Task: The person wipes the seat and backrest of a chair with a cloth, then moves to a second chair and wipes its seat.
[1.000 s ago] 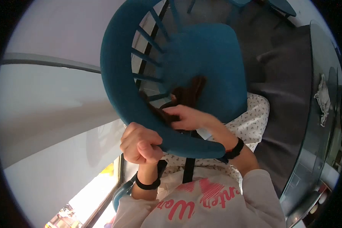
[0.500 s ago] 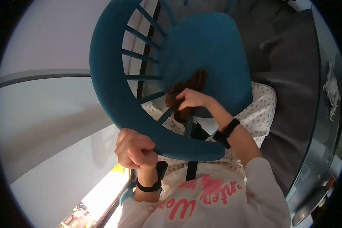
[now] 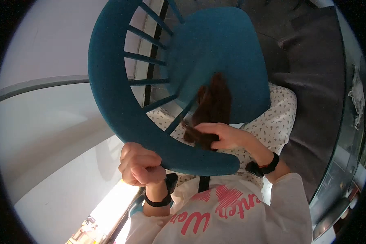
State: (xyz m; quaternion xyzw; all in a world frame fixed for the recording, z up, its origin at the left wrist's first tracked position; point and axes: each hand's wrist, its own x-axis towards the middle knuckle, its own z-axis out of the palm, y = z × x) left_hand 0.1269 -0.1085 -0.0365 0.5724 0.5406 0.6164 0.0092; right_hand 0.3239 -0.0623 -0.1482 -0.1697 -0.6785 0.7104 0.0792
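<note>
A brown cloth (image 3: pixel 220 99) lies bunched on the seat of a blue chair (image 3: pixel 110 81), near the back spindles. My right hand (image 3: pixel 225 136) is closed on the near end of this cloth, thumb and fingers pinched together. Part of the cloth is blurred and hangs by the spindles. At the outer edge of the curved backrest, my left hand (image 3: pixel 140 164) forms a fist beside the blue rim. Its palm side is hidden, so anything inside it cannot be made out.
Patterned trousers (image 3: pixel 282 105) show beside the seat. Dark grey cushioned upholstery (image 3: pixel 313 81) runs along the right, next to a glass edge with a crumpled whitish item (image 3: pixel 356 97). A pale curved wall (image 3: pixel 49 122) stands at the left.
My right hand has moved down and right towards me, drawing the brown cloth along. The chair has shifted slightly left in view. My left hand stays a fist at the rim.
</note>
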